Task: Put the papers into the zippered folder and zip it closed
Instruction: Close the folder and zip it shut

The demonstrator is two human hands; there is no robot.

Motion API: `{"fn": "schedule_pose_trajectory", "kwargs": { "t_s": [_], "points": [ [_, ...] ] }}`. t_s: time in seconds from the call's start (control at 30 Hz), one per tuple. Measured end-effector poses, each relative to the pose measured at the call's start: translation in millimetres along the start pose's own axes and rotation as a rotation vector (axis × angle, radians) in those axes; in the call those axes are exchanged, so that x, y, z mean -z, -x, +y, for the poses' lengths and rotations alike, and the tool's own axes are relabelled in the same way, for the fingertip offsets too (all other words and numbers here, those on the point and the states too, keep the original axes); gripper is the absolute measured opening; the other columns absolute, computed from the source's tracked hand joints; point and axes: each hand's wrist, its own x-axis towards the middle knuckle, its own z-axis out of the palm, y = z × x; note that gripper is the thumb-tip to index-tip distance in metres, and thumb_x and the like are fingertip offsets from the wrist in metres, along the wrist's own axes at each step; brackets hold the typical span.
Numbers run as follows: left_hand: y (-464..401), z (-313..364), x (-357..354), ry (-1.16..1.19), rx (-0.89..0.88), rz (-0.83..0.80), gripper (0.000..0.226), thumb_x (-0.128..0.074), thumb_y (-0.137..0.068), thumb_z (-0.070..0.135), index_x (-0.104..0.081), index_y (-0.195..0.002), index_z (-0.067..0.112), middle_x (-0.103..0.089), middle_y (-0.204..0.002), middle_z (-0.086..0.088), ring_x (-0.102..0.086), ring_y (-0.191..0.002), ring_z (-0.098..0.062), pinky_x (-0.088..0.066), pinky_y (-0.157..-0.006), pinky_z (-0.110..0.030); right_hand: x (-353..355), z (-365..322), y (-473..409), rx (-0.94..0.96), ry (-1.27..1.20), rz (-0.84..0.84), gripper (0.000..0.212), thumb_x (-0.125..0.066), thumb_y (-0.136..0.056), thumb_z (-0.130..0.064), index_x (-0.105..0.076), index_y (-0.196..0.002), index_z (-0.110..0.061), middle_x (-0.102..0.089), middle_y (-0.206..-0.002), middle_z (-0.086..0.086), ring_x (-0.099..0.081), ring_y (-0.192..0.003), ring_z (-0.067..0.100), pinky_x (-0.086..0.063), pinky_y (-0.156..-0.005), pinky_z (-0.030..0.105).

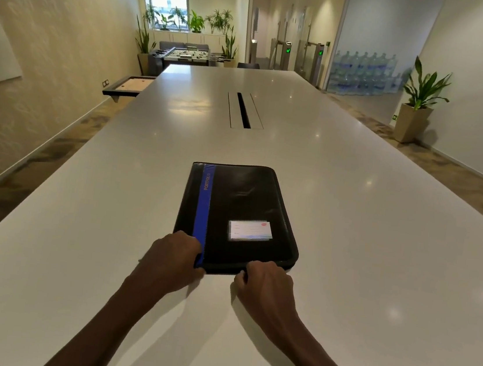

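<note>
A black zippered folder (pixel 239 213) with a blue stripe down its left side and a white label card lies flat and closed on the white table (pixel 378 245). My left hand (pixel 174 261) grips the folder's near left corner, over the blue stripe. My right hand (pixel 266 283) is at the near edge, fingers curled and pinching at the zipper line; the zipper pull itself is hidden under the fingers. No loose papers are in sight.
A cable slot (pixel 244 111) is set into the table's middle, farther away. Potted plants (pixel 420 101) stand by the right wall, and a foosball table (pixel 186 54) stands beyond the far end. The table's near edge drops off at the lower right.
</note>
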Motion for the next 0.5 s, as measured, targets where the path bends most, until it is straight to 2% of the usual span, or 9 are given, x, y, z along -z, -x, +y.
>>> {"fn": "schedule_pose_trajectory", "kwargs": {
  "t_s": [0.03,0.1,0.2,0.33,0.43,0.5],
  "points": [
    [-1,11,-3,0.053,-0.026,0.034,0.037,-0.07,-0.081,0.044,-0.066,-0.112,0.025,-0.069,-0.11,0.002,-0.063,-0.091,-0.011,-0.049,-0.078,-0.022,0,1,0,0.006,-0.012,-0.005,0.029,-0.046,-0.095,-0.033,-0.058,-0.074,-0.017,-0.068,-0.076,0.002,-0.062,-0.071,0.019,-0.044,-0.063,0.028],
    [-2,33,-7,0.143,-0.081,0.061,0.049,-0.067,-0.084,0.043,-0.059,-0.129,0.026,-0.061,-0.134,0.001,-0.059,-0.118,-0.015,-0.045,-0.099,-0.03,-1,3,-2,0.028,-0.029,-0.014,0.031,-0.045,-0.098,-0.035,-0.065,-0.085,-0.015,-0.071,-0.084,0.003,-0.065,-0.078,0.019,-0.044,-0.066,0.027],
    [-7,48,-17,0.109,-0.106,0.017,0.051,-0.055,-0.094,0.045,-0.047,-0.141,0.028,-0.045,-0.15,0.001,-0.047,-0.134,-0.015,-0.037,-0.11,-0.033,-3,5,-3,0.058,-0.03,-0.042,0.033,-0.042,-0.101,-0.036,-0.066,-0.095,-0.014,-0.072,-0.094,0.004,-0.066,-0.087,0.021,-0.04,-0.07,0.026],
    [-9,41,-19,0.099,-0.153,0.028,0.043,-0.051,-0.097,0.041,-0.055,-0.136,0.024,-0.054,-0.142,-0.001,-0.054,-0.127,-0.015,-0.042,-0.106,-0.03,-1,9,-3,0.031,-0.037,-0.045,0.032,-0.043,-0.101,-0.036,-0.066,-0.1,-0.013,-0.072,-0.098,0.006,-0.065,-0.088,0.022,-0.047,-0.077,0.027],
    [-7,40,-18,0.114,-0.202,0.062,0.037,-0.054,-0.097,0.035,-0.063,-0.128,0.016,-0.064,-0.13,-0.007,-0.063,-0.116,-0.019,-0.049,-0.1,-0.032,3,16,-2,-0.004,-0.036,-0.02,0.029,-0.045,-0.1,-0.033,-0.066,-0.093,-0.014,-0.071,-0.09,0.006,-0.063,-0.079,0.022,-0.042,-0.069,0.026],
    [-7,41,-18,0.119,-0.219,0.08,0.034,-0.056,-0.096,0.032,-0.067,-0.123,0.013,-0.069,-0.121,-0.009,-0.068,-0.108,-0.02,-0.052,-0.097,-0.032,8,26,-2,-0.037,-0.028,-0.006,0.026,-0.047,-0.097,-0.032,-0.058,-0.078,-0.019,-0.064,-0.075,0.002,-0.054,-0.067,0.017,-0.039,-0.062,0.023]
  ]
}}
